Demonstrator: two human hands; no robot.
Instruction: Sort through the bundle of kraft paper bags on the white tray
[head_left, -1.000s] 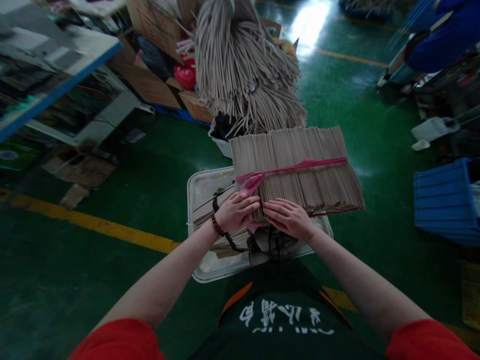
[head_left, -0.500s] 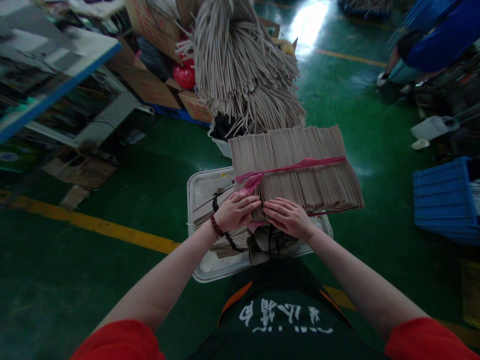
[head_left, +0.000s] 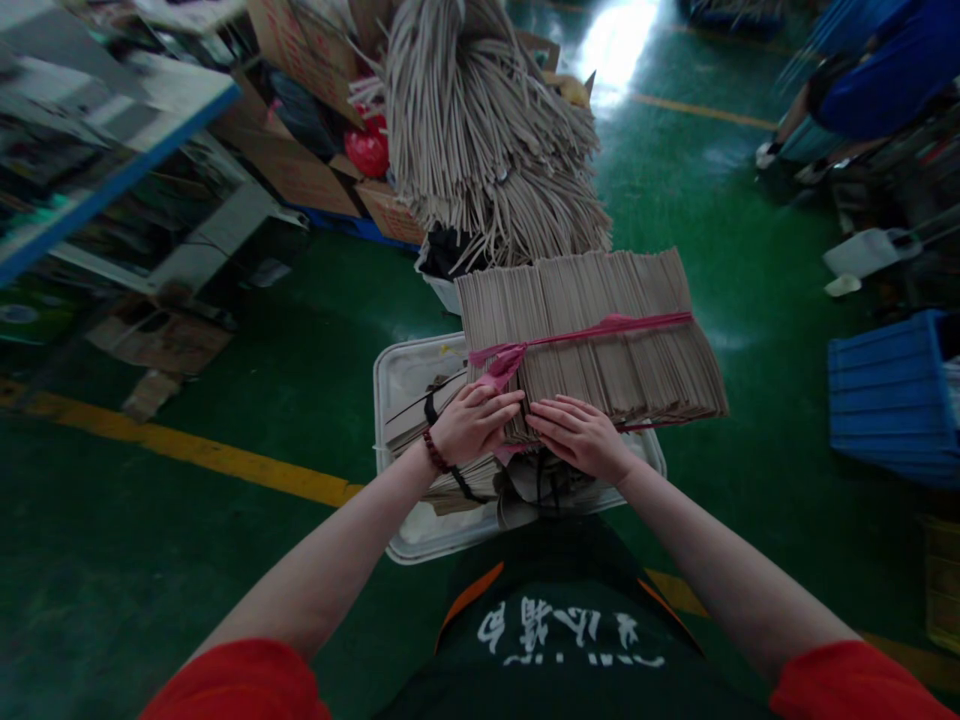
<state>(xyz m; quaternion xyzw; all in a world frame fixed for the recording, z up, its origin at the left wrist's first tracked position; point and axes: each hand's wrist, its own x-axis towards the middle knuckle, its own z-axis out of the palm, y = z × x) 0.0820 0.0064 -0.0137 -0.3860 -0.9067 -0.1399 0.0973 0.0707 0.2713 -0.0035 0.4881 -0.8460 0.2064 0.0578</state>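
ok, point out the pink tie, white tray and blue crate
Pink tie (head_left: 611,324): head view, on its strip.
White tray (head_left: 401,378): head view, bare inside, far-left corner.
Blue crate (head_left: 885,400): head view, side wall.

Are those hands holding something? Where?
Left hand and right hand touch the near edge of the pink-tied bundle; whether they grip it can't be told.
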